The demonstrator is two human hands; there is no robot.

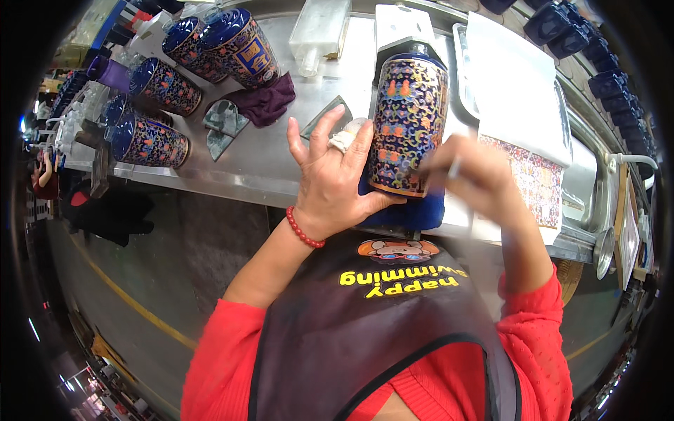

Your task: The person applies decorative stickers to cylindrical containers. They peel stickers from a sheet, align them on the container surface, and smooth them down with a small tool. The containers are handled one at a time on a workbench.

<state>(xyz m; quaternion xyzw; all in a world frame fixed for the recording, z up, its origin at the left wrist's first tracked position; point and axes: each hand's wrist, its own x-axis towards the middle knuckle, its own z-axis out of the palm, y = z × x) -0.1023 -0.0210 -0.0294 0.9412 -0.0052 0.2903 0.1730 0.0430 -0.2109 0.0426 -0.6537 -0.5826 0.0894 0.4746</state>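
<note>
View from above of a seated person at a brushed steel table (267,158). A tall cylindrical jar with dark blue ground and dense multicoloured floral enamel pattern (408,126) stands near the table's front edge on a folded blue cloth pad (414,210) — the pad apparently cushions its base and keeps it from sliding. The left hand (330,175) lies against the jar's left flank, fingers (319,133) spread open and thumb pressed to the wall, steadying the jar rather than lifting it; a small whitish wad (345,137) sits between fingers and jar. The right hand (467,172), motion-blurred, meets the jar's lower right side with fingers closed on a thin pale stick-like tool (455,167); its tip cannot be made out. Four similar patterned jars (165,88) lie on their sides at far left, well apart — beside a crumpled purple cloth (267,102). A patterned printed sheet (537,179) lies right of the jar.
</note>
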